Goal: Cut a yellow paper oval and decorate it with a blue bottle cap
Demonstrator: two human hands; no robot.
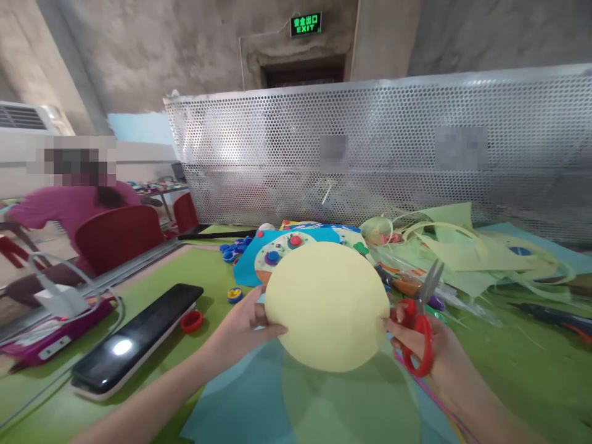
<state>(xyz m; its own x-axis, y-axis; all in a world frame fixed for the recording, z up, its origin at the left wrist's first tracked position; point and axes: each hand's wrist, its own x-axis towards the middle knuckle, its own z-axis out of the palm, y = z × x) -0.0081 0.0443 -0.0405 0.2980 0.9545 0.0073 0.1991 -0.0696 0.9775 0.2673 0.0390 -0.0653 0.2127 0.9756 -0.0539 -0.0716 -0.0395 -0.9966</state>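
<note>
A pale yellow paper circle [327, 305] is held up in front of me above the table. My left hand [247, 324] pinches its left edge, thumb on the near face. My right hand [428, 342] grips the opposite edge between thumb and fingers. Red-handled scissors [420, 333] hang on that same hand, blades pointing up and away, slightly apart. Under the circle lies a light blue sheet [231, 398] with a greenish round shape [351, 401] on it. Behind stands a blue craft piece [245, 262] bearing a decorated white round and coloured caps, partly hidden by the circle.
On the left lie a black-topped oblong device [139, 339], a red ring [191, 321] and a purple power strip [60, 336] with cables. Paper scraps [453, 246] pile up at right, near a dark tool [555, 317]. A perforated metal screen [370, 142] closes the back; a person [78, 209] sits left.
</note>
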